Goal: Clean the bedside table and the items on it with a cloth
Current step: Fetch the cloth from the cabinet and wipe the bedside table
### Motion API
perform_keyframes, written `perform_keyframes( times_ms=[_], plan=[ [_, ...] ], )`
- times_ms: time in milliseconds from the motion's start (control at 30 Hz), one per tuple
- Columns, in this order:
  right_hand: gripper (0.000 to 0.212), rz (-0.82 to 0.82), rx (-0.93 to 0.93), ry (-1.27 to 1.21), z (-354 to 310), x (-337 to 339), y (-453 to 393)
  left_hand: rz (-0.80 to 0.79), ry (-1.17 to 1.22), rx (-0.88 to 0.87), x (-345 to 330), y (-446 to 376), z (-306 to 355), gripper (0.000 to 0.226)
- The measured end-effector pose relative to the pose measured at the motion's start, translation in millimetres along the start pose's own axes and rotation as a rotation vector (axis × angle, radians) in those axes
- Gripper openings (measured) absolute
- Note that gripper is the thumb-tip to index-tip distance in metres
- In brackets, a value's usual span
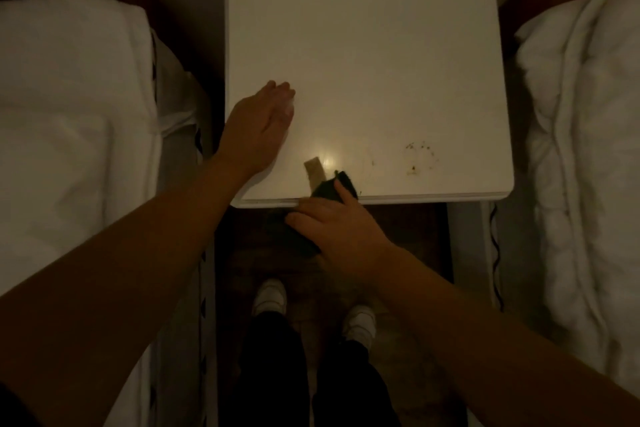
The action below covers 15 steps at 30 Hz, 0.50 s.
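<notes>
The white bedside table (367,55) fills the frame's centre. The left hand (259,125) lies flat, fingers straight, at its left edge — likely bracing. At the lower edge the right hand (332,222) grips a dark cloth (334,185) — probably bound for the stains (419,156) lower right.

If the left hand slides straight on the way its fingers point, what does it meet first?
Probably nothing: the left hand points toward the far right of the bedside table, and that stretch of tabletop looks bare up to the far edge.
</notes>
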State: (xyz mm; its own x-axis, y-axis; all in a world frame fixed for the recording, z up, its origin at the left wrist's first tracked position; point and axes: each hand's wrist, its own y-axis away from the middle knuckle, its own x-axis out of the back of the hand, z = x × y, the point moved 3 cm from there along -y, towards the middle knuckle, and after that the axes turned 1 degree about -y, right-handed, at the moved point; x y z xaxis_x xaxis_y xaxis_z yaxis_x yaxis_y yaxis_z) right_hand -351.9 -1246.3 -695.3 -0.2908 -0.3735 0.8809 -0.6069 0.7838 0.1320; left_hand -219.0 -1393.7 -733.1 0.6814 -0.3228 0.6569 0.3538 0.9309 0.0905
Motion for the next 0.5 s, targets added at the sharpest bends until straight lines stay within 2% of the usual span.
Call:
perform_keyframes(
  times_ms=[100,167,233,300,367,433,500],
  plan=[
    [0.052,0.201,0.001,-0.113,12,33,-8,0.043,-0.139,-0.06,-1,1,1,0.048],
    [0.047,0.341,-0.09,-0.13,35,59,-26,0.053,-0.139,-0.064,0,1,2,0.047],
    [0.05,0.395,-0.223,-0.104,68,79,-48,0.041,-0.202,-0.079,-3,2,4,0.047],
    [0.054,0.36,-0.328,-0.071,102,89,-69,0.0,-0.355,-0.1,-5,3,5,0.05],
    [0.06,0.242,-0.369,-0.01,129,85,-82,-0.039,-0.459,-0.113,-7,4,7,0.055],
    [0.078,0.06,-0.42,0.125,147,72,-84,-0.051,-0.52,-0.122,-9,3,8,0.055],
    [0.085,-0.003,-0.434,0.19,151,58,-84,-0.054,-0.563,-0.118,-10,2,6,0.053]
  ],
)
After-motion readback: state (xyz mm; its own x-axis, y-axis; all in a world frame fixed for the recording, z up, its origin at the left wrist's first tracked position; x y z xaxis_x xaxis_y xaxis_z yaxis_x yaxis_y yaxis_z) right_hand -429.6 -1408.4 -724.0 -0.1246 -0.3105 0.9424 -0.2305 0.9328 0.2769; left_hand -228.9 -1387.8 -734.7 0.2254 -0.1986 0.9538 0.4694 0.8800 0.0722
